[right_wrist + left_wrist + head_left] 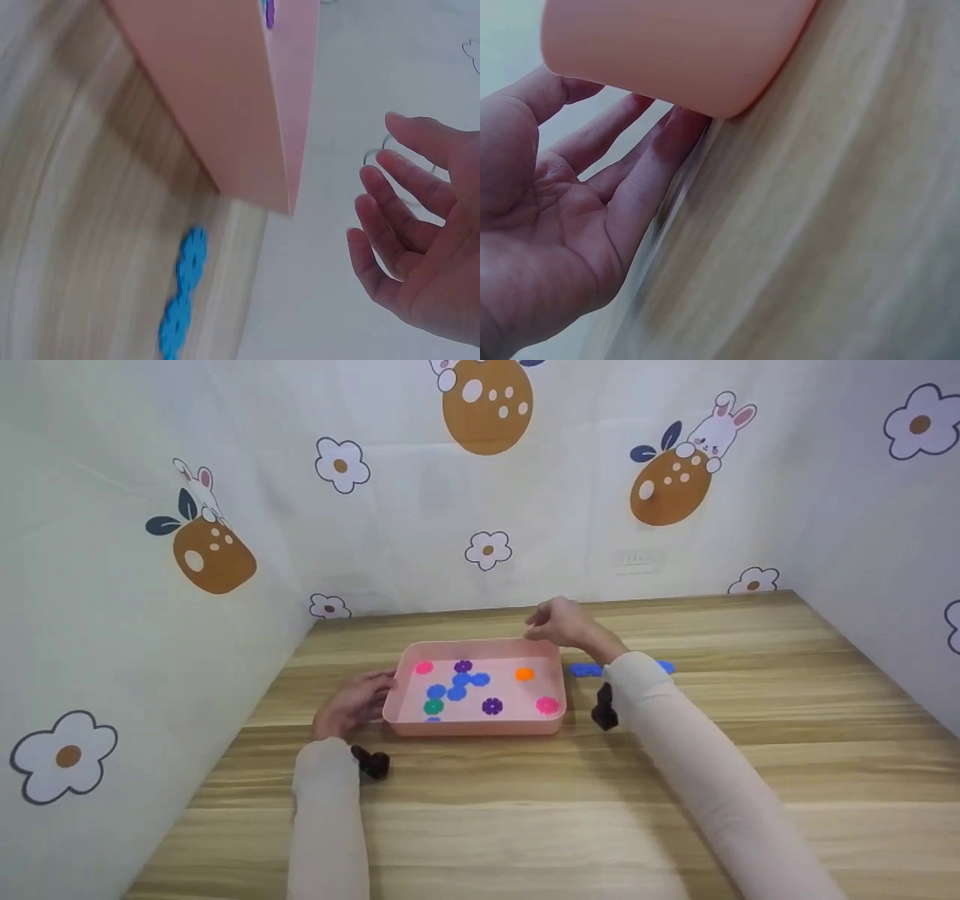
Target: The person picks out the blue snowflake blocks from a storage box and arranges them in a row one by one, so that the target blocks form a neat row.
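Note:
A shallow pink tray point(474, 728) lies on the table. In it are flower-shaped plastic pieces: a blue group point(459, 682), a green one point(433, 706), an orange one point(524, 674), purple ones point(492, 706) and pink ones point(547, 706). My left hand point(358, 701) is at the tray's left wall; in the left wrist view its extended fingers point(656, 161) reach the tray wall point(675, 60). Above the tray's far right corner hovers my right hand point(562, 622). The right wrist view shows that hand point(435, 232) holding nothing, its fingers loosely bent.
Right of the tray, a row of joined blue flower pieces point(586, 669) lies on the wooden table point(480, 810), partly hidden by the right forearm. A pale patterned curtain point(412, 540) stands behind the table and at both sides. Dark camera mounts point(604, 709) sit at the wrists.

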`<state>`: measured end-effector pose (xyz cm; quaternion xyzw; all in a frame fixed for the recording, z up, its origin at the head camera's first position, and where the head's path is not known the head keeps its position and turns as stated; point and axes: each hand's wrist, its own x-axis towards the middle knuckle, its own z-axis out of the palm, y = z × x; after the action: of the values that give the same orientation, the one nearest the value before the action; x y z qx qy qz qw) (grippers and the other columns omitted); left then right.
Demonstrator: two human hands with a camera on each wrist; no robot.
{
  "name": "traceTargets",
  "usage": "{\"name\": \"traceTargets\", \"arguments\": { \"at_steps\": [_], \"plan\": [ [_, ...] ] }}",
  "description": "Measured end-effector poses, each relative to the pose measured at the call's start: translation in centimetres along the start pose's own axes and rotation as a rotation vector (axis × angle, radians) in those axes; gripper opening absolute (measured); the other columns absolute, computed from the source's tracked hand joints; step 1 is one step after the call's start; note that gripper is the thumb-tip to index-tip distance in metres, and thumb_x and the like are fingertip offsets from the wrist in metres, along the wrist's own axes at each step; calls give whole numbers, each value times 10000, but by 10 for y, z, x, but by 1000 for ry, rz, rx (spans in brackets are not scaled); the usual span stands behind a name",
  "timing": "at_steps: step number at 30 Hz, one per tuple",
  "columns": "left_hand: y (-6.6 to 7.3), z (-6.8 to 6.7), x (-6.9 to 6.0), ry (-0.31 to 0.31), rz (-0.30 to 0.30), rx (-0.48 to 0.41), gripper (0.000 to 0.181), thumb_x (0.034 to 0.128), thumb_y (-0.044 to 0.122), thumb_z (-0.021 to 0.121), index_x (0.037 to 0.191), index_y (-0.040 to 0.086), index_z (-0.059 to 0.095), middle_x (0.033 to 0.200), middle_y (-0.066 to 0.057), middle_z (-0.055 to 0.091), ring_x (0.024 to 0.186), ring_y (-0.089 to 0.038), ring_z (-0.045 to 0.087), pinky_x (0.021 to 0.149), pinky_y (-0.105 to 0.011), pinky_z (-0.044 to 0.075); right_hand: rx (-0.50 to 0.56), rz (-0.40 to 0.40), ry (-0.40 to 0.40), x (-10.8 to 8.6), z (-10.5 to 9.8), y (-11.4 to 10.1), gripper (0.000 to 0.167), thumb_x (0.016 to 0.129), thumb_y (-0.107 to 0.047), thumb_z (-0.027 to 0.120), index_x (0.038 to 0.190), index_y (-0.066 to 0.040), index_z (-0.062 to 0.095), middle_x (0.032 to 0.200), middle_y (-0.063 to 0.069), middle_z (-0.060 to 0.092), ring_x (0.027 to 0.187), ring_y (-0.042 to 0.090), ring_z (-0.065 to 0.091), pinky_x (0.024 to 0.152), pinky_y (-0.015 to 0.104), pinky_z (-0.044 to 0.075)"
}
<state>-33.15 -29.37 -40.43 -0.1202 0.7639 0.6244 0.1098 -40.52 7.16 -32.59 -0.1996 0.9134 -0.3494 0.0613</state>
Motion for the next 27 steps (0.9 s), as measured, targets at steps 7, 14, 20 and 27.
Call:
{"name": "traceTargets", "arguments": {
  "at_steps": [7, 14, 20, 27],
  "plan": [
    [-2, -1, 1, -36, 8, -1, 556, 1024, 240, 531, 1545, 116, 385, 1493, -146, 523, 1169, -172, 603, 1014, -338, 524, 13, -59, -61, 11, 38, -20, 339, 914, -131, 724, 1219, 15, 691, 1231, 196, 695, 1141, 324, 637, 994, 417, 544],
    [0, 1, 3, -29, 12, -13, 557, 1008, 250, 561, 1531, 126, 416, 1467, -146, 552, 1140, -184, 627, 1010, -356, 520, -1, 54, -128, 14, 65, -30, 378, 910, -221, 741, 1252, -68, 687, 1266, 124, 682, 1140, 287, 610, 998, 399, 517],
    [1, 0, 1, -15, 4, -5, 545, 1015, 251, 553, 1532, 146, 418, 1453, -135, 567, 1107, -178, 631, 972, -335, 531, 0, 105, -152, 11, 77, -36, 391, 900, -203, 753, 1271, -102, 679, 1295, 86, 670, 1118, 264, 576, 1021, 423, 499],
    [-1, -1, 2, -13, 9, -16, 549, 1007, 231, 561, 1531, 153, 420, 1445, -124, 576, 1124, -165, 626, 968, -323, 537, 8, 106, -141, 9, 91, -39, 384, 903, -153, 743, 1271, -74, 666, 1261, 104, 666, 1090, 253, 590, 1008, 392, 521]
  ]
}}
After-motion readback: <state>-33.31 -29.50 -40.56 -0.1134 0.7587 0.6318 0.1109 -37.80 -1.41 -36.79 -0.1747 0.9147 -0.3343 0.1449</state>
